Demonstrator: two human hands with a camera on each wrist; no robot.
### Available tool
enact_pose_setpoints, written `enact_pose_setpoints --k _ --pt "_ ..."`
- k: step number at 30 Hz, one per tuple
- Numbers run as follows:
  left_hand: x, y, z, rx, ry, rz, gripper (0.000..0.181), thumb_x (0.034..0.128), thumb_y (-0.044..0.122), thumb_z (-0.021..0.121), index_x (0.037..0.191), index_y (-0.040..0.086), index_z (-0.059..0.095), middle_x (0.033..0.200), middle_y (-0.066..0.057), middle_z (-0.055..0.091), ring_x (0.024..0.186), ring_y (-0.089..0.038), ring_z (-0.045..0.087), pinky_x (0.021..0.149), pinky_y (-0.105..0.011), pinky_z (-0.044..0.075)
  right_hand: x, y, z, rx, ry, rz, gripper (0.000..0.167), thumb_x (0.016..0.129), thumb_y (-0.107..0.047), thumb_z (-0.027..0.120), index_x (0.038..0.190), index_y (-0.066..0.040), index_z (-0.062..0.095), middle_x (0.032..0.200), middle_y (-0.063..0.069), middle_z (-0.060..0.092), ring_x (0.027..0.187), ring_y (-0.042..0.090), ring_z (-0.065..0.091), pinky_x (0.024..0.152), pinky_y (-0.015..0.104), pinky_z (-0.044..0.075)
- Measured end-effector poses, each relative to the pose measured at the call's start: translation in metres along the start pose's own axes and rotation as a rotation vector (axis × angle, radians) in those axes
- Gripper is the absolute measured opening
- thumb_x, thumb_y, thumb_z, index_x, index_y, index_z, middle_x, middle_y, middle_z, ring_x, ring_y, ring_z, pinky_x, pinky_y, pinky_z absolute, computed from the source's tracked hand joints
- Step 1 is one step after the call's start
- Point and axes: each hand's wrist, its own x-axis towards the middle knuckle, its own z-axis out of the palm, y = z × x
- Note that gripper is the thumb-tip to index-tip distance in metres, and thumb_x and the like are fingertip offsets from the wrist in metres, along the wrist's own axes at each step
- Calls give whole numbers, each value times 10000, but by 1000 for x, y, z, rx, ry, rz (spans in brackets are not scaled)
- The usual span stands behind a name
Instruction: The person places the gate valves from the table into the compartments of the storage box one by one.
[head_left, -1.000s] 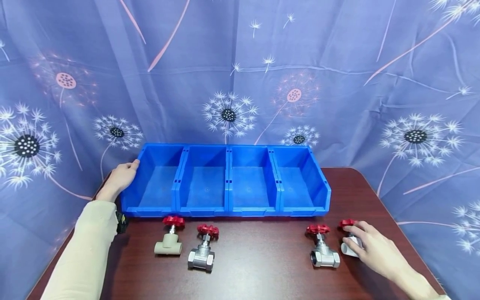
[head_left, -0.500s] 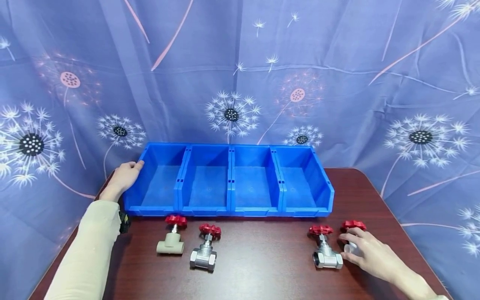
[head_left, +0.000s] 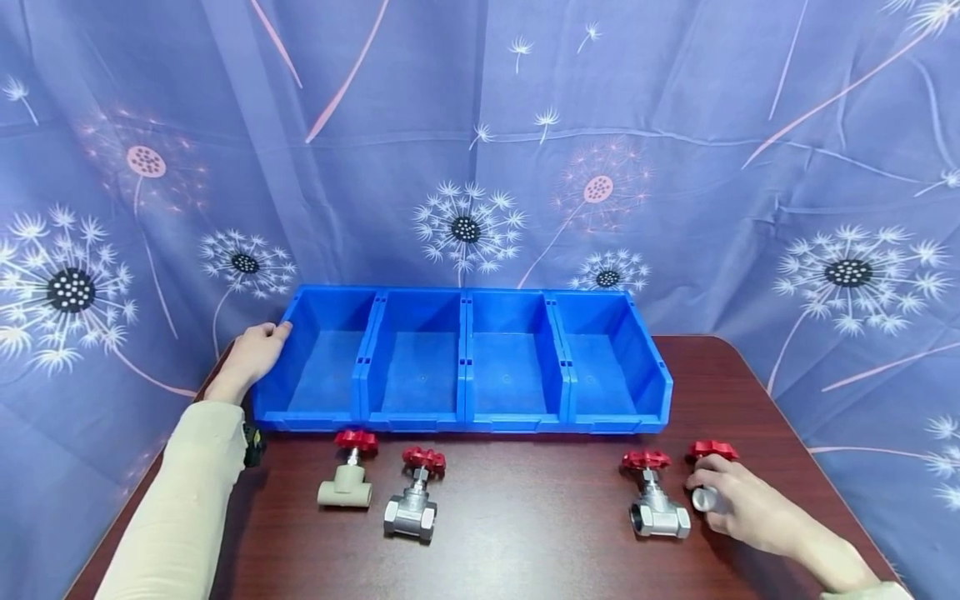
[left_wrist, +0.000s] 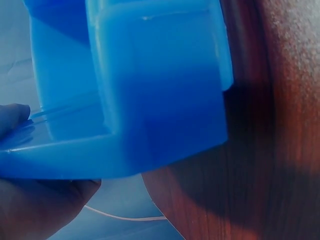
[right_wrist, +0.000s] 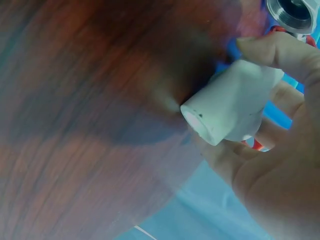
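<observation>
My left hand (head_left: 257, 352) grips the left side wall of a row of blue storage bins (head_left: 412, 423); in the left wrist view the thumb and fingers lie on opposite sides of the bin wall (left_wrist: 60, 157). At the table's right, my right hand (head_left: 750, 506) holds a white valve with a red handwheel (head_left: 712, 450). The right wrist view shows the white valve body (right_wrist: 232, 102) between thumb and fingers. Just left of that hand lies a metal valve (head_left: 656, 510) with a red handwheel.
A beige valve (head_left: 348, 486) and another metal valve (head_left: 411, 510), both with red handwheels, lie in front of the bins at the left. Behind the dark wooden table (head_left: 525, 533) hangs a blue dandelion-print curtain (head_left: 375, 167).
My right hand has closed round the white valve, which has turned a little in its fingers. The left hand stays on the bin wall. The whole view has shifted slightly.
</observation>
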Motion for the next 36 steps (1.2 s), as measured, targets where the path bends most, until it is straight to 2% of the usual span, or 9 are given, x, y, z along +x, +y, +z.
enact_pose_setpoints --k 5,8,13,17,23,30,36 --pt "-1 0 1 2 13 3 655 1031 549 229 1124 -30 521 1187 -322 534 1049 -446 534 814 -540 442 2 -1 -3 37 -69 32 308 668 -113 834 940 -160 698 1034 -26 538 895 173 550 728 381 494" --pt "-1 0 1 3 19 7 650 1032 546 231 1104 -31 522 1179 -319 533 1044 -441 531 810 -534 439 2 -2 -5 37 -73 34 307 672 -122 836 943 -161 698 1034 -28 540 880 154 552 721 375 496" --pt "0 -2 1 -5 11 3 679 1027 558 224 1166 -40 515 1242 -338 507 1094 -464 514 851 -564 431 3 -1 -7 19 9 -30 352 641 -85 846 933 -184 676 1019 -42 536 835 81 523 677 327 484" --pt "0 -3 1 -12 2 1 703 1023 566 219 1223 -45 504 1283 -348 486 1127 -478 498 879 -581 422 4 -1 -11 -9 79 -77 389 610 -57 865 913 -196 663 1001 -47 535 824 73 517 657 310 480" --pt "-1 -2 1 -20 -4 1 691 1023 566 221 1205 -37 505 1284 -340 483 1122 -468 497 865 -575 425 6 -2 -20 -28 132 -107 418 580 -29 876 902 -180 656 990 -48 531 804 48 512 639 295 480" --pt "-1 -2 0 -22 -18 -6 719 1018 581 212 1232 -45 495 1296 -349 472 1128 -476 496 870 -585 427 14 -5 -31 -58 220 -219 492 501 5 878 884 -198 644 945 -94 511 775 19 512 640 228 454" --pt "-1 -2 1 -23 -15 -7 698 1020 576 215 1200 -34 502 1272 -336 489 1110 -464 506 857 -571 435 24 -10 -46 -77 239 -247 497 490 8 873 877 -199 640 912 -123 493 758 14 502 607 258 466"
